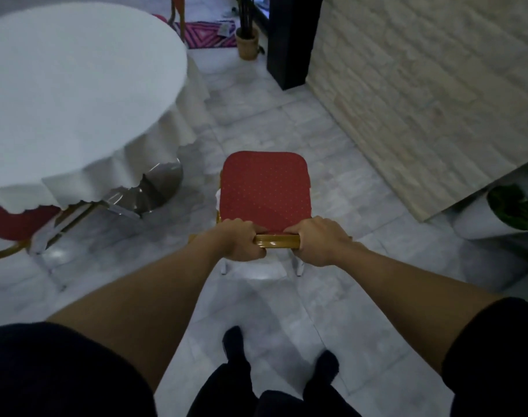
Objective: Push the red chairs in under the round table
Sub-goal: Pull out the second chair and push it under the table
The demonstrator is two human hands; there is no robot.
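A red chair (265,188) with a dotted red seat and a gold frame stands on the tiled floor straight in front of me, apart from the table and to its right. My left hand (240,240) and my right hand (318,240) both grip the gold top rail of its backrest. The round table (76,85), draped in a white cloth, fills the upper left. A second red chair (13,221) sits partly under the cloth at the left edge. A third chair's gold frame (177,10) shows behind the table.
A pale brick wall (422,85) runs along the right, with a dark pillar (290,40) at its far end. A small potted plant (247,40) and a pink patterned rug (205,34) lie beyond the table. A green plant (515,206) sits at right. My feet (281,356) are below.
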